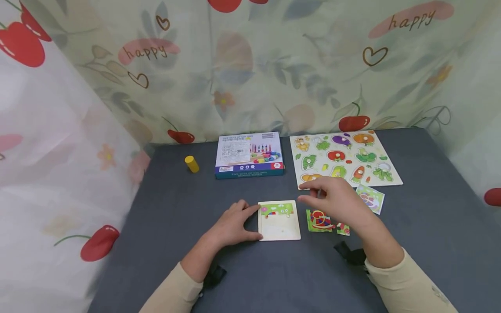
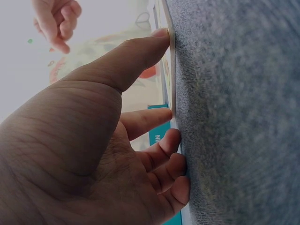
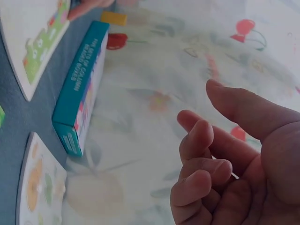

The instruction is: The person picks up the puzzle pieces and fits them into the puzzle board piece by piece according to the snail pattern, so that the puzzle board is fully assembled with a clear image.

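Note:
A square wooden puzzle tray [image 1: 279, 228] lies in front of me, with green picture pieces [image 1: 278, 209] fitted along its far side. My left hand [image 1: 232, 224] touches the tray's left edge, thumb near the lower corner and index finger near the upper one. In the left wrist view, that thumb and index finger reach straight to the tray's edge [image 2: 172, 75]. My right hand [image 1: 338, 202] hovers to the right of the tray, holding nothing, fingers loosely bent. Below it lie a puzzle piece with a red and yellow swirl [image 1: 318, 221] and a smaller piece [image 1: 343, 229].
A square picture card [image 1: 371, 199] lies beyond my right wrist, against a vegetable peg board [image 1: 348, 150]. Left of the board is a flat boxed toy set [image 1: 249, 155]. A yellow cylinder [image 1: 192, 164] stands at the back left. Patterned cloth [image 1: 266, 87] hangs behind the table.

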Demonstrator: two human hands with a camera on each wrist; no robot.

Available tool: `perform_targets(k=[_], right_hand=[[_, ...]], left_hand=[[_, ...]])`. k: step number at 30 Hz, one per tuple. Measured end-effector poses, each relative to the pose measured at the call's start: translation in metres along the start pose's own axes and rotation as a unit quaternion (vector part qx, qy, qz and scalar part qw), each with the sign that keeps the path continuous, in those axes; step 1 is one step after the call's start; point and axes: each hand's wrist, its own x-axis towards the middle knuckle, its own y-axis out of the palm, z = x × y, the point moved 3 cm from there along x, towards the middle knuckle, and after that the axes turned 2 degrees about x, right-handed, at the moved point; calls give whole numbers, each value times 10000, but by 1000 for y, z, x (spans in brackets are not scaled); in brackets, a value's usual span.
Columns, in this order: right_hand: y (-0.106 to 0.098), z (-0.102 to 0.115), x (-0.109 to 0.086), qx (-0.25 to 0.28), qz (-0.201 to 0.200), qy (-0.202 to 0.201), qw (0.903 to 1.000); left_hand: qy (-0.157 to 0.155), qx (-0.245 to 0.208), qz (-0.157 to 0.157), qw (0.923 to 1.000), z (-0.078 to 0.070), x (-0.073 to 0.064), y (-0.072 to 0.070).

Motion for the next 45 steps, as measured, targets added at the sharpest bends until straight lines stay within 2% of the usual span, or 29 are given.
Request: perform_targets(k=[8, 15, 24, 30, 37, 42, 45], right_hand=[[-16, -11, -14, 298, -106, 392, 9987], [-18, -25, -24, 403, -125, 605, 9973], [0, -49, -33, 756, -63, 884, 9932], [18, -68, -30, 1055, 116, 1182, 9873], [38, -87, -24, 787, 332, 1263, 9883], [44, -93, -22, 771, 328, 1167, 9896], [46, -94, -21, 704, 302, 1239, 9893]], left_hand=[[-62, 16, 58, 10000, -1, 0, -3], [-77, 44, 53, 9999, -1, 0, -2], [-47, 13, 76, 10000, -1, 1, -2], [-55, 7, 17, 10000, 0, 1, 0], [-92, 2, 83, 9999, 0, 1, 0], [-129, -17, 82, 9999, 0, 1, -1], [-126, 12, 77, 9999, 0, 1, -1]])
